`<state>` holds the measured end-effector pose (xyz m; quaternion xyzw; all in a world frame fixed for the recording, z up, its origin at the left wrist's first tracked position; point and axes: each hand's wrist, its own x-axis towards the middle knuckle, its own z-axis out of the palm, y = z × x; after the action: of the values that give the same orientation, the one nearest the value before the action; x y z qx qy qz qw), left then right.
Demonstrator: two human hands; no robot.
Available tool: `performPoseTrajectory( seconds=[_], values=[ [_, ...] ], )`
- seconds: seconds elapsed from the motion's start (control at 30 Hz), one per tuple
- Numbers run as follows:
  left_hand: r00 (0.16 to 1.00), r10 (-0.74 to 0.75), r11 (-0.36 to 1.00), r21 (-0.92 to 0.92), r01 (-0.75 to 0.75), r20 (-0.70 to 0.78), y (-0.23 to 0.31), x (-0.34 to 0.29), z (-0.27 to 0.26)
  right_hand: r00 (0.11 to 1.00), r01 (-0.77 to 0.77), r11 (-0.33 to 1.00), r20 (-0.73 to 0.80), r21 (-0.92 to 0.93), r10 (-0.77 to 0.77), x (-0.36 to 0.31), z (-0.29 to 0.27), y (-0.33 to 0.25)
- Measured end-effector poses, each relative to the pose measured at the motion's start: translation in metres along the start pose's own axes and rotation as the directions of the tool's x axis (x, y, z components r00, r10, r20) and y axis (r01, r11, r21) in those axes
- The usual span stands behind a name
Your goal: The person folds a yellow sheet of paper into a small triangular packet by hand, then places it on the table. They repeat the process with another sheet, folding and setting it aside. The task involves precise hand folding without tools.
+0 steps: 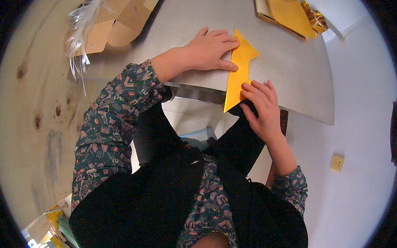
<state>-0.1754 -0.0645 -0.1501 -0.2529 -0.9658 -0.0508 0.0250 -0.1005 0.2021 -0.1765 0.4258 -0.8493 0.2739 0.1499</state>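
A folded sheet of yellow paper (240, 64) with angled, pointed ends lies at the near edge of the grey table, its lower tip reaching past that edge. My left hand (212, 51) rests flat on the tabletop with fingers spread, its index finger and thumb touching the paper's left side. At the paper's lower right side is my right hand (263, 109), fingertips on the paper and thumb just below them, gripping its edge. The paper's underside is hidden.
An open brown cardboard box (119, 27) with shiny clear strips (79, 41) hanging from it stands at the far left. A stack of yellow sheets (283, 15) and a gold crinkled roll (316, 21) sit far right. The metal table (305, 79) has a rounded right edge near a white wall.
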Motion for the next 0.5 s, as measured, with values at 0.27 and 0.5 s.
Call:
performPoseTrajectory(
  seconds=[0.27,0.5],
  values=[
    [0.998,0.006,1.0,-0.016,-0.007,-0.055,-0.002,-0.007,0.007,0.989,-0.123,0.986,-0.064,0.109,0.13,-0.003,0.001,-0.002],
    [0.999,-0.04,0.999,0.013,0.04,0.018,-0.001,0.001,0.002,0.998,-0.04,0.999,-0.04,0.007,0.041,0.002,0.003,0.011]
  ],
)
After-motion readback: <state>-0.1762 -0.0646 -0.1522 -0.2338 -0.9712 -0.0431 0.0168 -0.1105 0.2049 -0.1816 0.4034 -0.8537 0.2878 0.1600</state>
